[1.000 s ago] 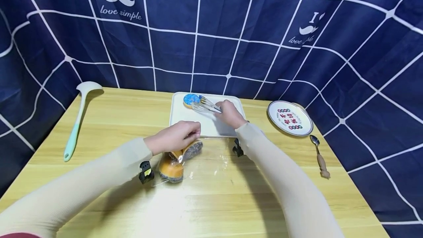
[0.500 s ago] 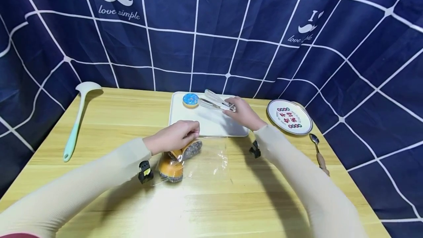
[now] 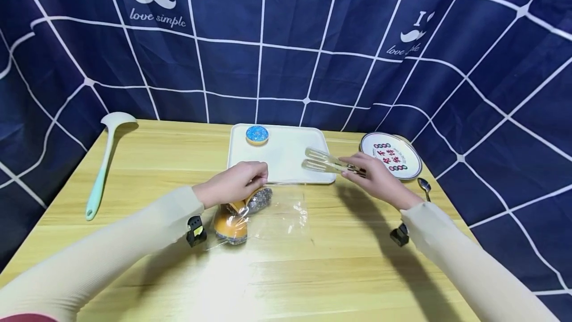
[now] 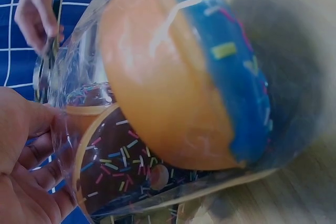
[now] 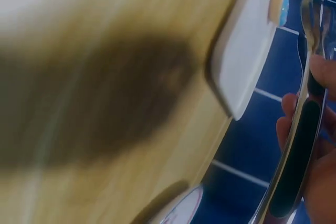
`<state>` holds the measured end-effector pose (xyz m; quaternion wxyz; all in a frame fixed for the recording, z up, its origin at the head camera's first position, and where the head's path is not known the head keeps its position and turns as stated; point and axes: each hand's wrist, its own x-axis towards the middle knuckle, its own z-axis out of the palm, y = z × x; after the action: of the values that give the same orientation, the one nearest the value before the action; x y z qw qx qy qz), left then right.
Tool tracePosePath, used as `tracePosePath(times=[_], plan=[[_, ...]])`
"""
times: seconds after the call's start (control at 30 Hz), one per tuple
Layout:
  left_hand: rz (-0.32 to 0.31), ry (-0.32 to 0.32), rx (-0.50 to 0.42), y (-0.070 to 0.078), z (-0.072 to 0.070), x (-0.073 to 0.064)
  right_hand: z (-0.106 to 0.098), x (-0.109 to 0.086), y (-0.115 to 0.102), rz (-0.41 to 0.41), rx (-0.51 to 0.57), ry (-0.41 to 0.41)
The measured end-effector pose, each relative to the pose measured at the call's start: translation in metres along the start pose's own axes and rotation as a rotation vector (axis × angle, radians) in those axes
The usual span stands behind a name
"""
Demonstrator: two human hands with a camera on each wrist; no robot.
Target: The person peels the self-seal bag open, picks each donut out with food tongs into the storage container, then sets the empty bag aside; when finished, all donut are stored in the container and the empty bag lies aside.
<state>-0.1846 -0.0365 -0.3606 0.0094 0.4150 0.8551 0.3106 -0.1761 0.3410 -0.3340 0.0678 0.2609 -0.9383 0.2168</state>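
Observation:
My left hand (image 3: 237, 182) grips the edge of a clear plastic bag (image 3: 286, 217) on the table. Inside lie doughnuts with orange-brown sides; in the left wrist view one has blue icing (image 4: 231, 72) and another dark sprinkled icing (image 4: 113, 174). My right hand (image 3: 377, 179) holds metal serving tongs (image 3: 328, 161) with slotted ends, their dark handle grip (image 5: 299, 156) showing in the right wrist view. The tongs' two ends are apart, with nothing between them, over the right edge of a white tray (image 3: 286, 163). A blue-iced doughnut (image 3: 256, 134) sits at the tray's back left.
A ladle (image 3: 105, 163) with a mint handle lies on the left of the wooden table (image 3: 290, 277). To the right, beyond my right hand, are a printed plate (image 3: 389, 155) and a spoon (image 3: 425, 187) partly behind my wrist. A blue curtain (image 3: 232, 63) hangs behind.
My right hand has drawn the tongs away from the blue-iced doughnut, rightward and toward me. That doughnut stays on the tray. My left hand keeps its hold on the bag.

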Motion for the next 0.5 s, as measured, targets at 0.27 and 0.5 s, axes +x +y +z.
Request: tracePosePath(times=[0.27, 0.5], plan=[[-0.004, 0.003, -0.003, 0.002, -0.001, -0.001, -0.003, -0.044, 0.004, -0.070, -0.007, -0.036], [-0.011, 0.003, -0.008, -0.001, 0.001, 0.000, 0.014, -0.058, -0.004, -0.127, 0.019, -0.093]])
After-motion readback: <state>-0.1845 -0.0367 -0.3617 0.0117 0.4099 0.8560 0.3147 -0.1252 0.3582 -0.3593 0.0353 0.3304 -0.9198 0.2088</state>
